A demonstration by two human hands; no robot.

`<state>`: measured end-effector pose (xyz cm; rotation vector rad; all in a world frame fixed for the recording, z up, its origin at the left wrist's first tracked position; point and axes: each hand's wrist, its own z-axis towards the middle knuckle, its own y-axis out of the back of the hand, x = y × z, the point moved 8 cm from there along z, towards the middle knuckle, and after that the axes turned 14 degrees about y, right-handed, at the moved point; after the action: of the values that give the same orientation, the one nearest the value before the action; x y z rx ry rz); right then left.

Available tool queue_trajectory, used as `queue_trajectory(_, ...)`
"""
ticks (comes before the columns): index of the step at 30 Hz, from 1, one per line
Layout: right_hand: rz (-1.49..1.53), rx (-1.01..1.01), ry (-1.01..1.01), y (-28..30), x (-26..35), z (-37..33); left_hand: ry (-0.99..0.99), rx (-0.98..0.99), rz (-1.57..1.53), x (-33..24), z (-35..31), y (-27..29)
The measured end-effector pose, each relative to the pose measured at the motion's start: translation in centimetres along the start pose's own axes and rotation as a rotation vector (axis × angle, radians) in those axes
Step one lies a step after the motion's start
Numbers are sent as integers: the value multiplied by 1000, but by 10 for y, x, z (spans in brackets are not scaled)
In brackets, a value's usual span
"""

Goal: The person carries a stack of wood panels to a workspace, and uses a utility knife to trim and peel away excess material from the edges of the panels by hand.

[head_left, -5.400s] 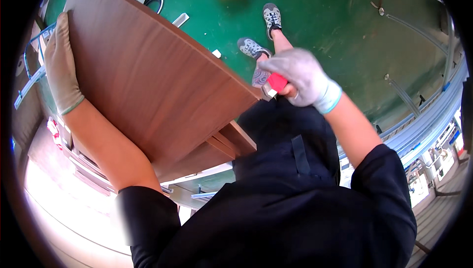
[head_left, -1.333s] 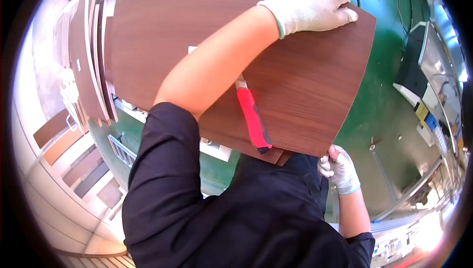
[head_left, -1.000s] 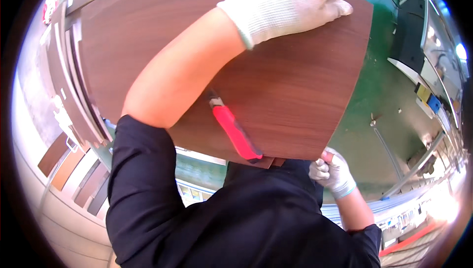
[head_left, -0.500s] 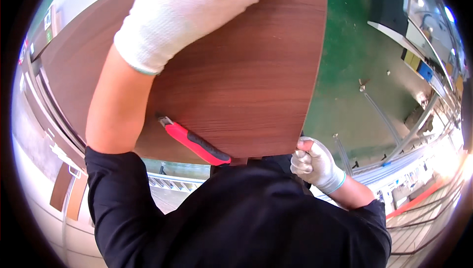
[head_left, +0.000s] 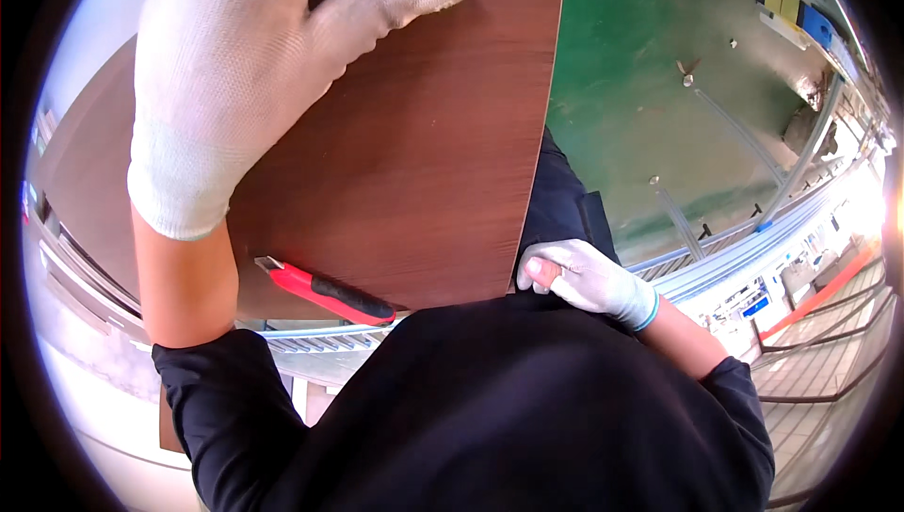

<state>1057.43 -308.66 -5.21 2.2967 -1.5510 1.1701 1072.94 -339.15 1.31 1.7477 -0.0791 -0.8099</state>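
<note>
My left hand (head_left: 235, 60), in a white knit glove, lies on a reddish-brown wood-grain board (head_left: 405, 164) with its thumb stretched out to the right. The glove's upper fingers run out of the picture. A red and black utility knife (head_left: 325, 294) rests on the board near its front edge, touched by neither hand. Beside the board's near right corner, close to my body, is my right hand (head_left: 586, 277), gloved too, with a bare thumb tip showing. Its fingers are curled closed; whatever they may hold is hidden.
Green floor (head_left: 621, 70) spreads to the right of the board, with metal bars (head_left: 744, 136) and small bits on it. Yellow and blue boxes (head_left: 815, 24) stand at the far right. Another brown panel surface (head_left: 89, 154) extends at the left.
My view has shifted, so the board and knife appear farther left. My left hand looks larger and lower in the picture. My right hand has turned and come closer to my body.
</note>
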Motion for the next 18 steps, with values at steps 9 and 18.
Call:
queue_trajectory(9, 191, 124, -115, -25, -22, -6, 76, 24, 47, 7, -2, -5)
queue_trajectory(18, 709, 129, -230, -50, -41, -8, 79, 97, 110, 15, -7, -7)
